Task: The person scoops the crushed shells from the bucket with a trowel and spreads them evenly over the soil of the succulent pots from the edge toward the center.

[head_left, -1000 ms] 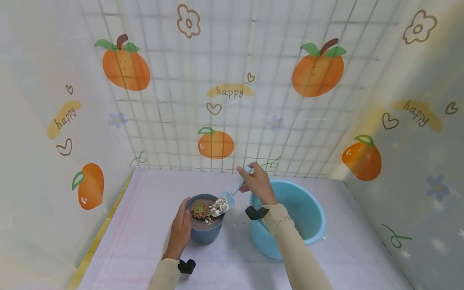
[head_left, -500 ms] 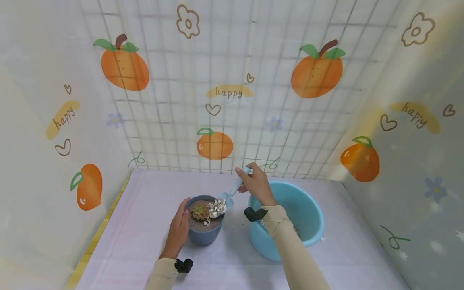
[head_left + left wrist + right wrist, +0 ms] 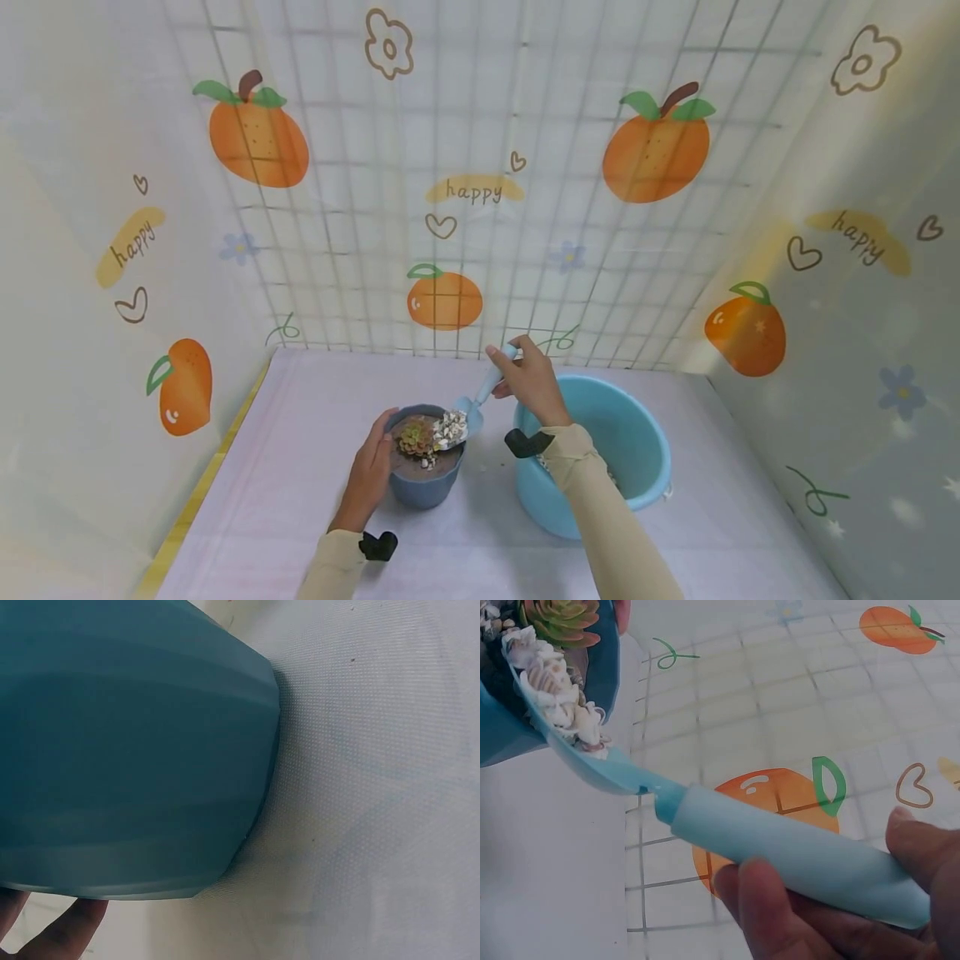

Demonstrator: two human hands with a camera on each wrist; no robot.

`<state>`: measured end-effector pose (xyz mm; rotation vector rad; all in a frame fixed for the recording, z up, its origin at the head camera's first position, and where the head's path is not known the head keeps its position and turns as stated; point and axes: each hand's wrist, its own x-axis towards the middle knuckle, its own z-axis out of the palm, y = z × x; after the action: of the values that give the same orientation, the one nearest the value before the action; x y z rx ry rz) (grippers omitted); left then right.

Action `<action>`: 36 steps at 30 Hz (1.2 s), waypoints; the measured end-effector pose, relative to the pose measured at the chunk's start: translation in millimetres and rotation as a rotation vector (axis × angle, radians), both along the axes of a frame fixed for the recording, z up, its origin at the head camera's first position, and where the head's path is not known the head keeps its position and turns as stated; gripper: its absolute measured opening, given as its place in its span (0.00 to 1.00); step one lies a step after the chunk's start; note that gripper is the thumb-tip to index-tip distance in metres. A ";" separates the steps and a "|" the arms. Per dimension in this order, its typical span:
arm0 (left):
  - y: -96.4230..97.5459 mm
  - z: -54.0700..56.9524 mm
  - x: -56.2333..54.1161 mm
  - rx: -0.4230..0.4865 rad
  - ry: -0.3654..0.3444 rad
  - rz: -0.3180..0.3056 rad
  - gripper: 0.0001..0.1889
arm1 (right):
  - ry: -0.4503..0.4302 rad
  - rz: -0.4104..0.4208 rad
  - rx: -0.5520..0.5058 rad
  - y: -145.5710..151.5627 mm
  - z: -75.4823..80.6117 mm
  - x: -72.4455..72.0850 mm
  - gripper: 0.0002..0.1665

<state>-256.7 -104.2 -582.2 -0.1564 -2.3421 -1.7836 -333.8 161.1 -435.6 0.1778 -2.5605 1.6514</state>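
My right hand (image 3: 531,383) grips the light blue handle of a small trowel (image 3: 795,851). White shells (image 3: 450,428) fill its scoop, which is tilted over the right rim of a blue-grey flower pot (image 3: 424,492). Inside that pot, a green and reddish succulent (image 3: 415,437) stands in brown soil, with a few shells beside it. My left hand (image 3: 367,477) holds the pot from its left side. In the left wrist view, fingertips (image 3: 71,926) show against the pot's far wall.
A light blue bucket (image 3: 645,442) stands right of the pot, under my right forearm, with some pale bits visible low inside. The table (image 3: 315,400) has a pale cloth. A printed curtain over a wire grid (image 3: 360,242) rises behind it.
The scoop of the trowel has tipped slightly over the pot between the first frame and now. Both hands keep nearly the same places, and the view has shifted a little.
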 end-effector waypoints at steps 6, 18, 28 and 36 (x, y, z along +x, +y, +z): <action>-0.7 1.3 -0.1 0.008 -0.013 -0.013 0.24 | 0.021 0.005 -0.003 0.5 -1.7 -0.5 0.26; -0.4 0.6 -1.0 0.007 -0.002 -0.017 0.23 | 0.029 0.017 0.014 0.9 -0.3 -0.6 0.26; 0.2 -1.2 -2.7 0.006 0.006 -0.012 0.23 | 0.042 0.025 0.018 1.0 -0.4 -1.2 0.27; 1.4 -3.1 -2.6 0.019 -0.002 -0.001 0.23 | 0.040 0.020 0.031 0.9 -2.2 -2.1 0.25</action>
<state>-259.3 -102.8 -585.3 -0.1528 -2.3255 -1.8070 -335.9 162.0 -437.8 0.2362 -2.5640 1.5994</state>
